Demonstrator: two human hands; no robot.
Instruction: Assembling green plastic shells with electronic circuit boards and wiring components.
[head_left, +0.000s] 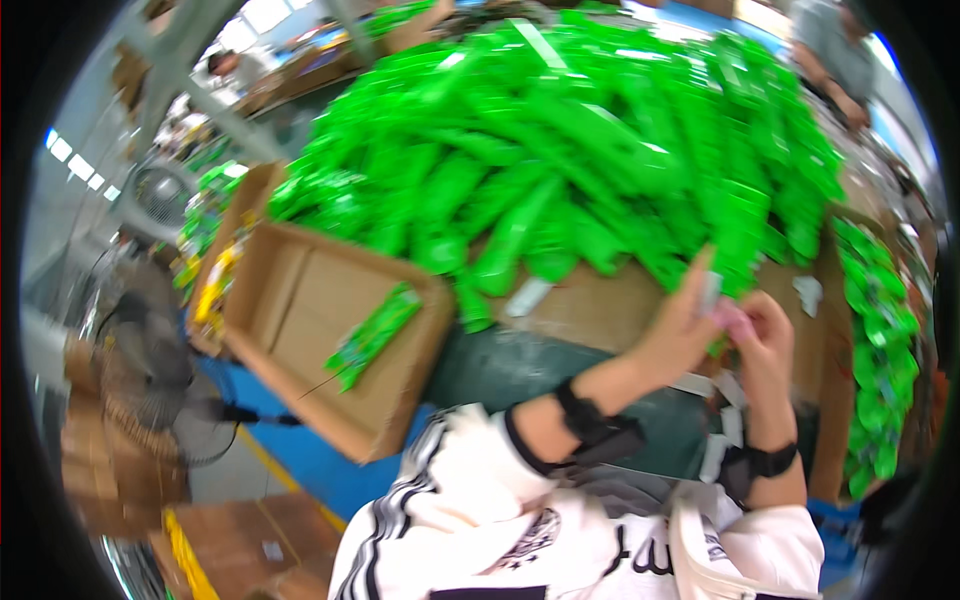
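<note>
My two hands meet at the right of the work table, in front of a large heap of long, glossy green plastic packets (560,130). Between them one green packet (740,235) stands with its broad end pointing away from me. The fingers of my left hand (685,310) lie along its near left side, with something whitish at the fingertips. My right hand (770,335) is closed at the packet's near end. A small pink patch shows where the fingers meet; blur hides what it is. Black bands circle both my forearms.
A shallow cardboard box (310,290) at left holds one green packet (375,335). Another box at the right edge holds stacked green packets (875,350). White paper scraps (528,297) lie on the table. A fan (145,350) stands left. A person (835,60) works far right.
</note>
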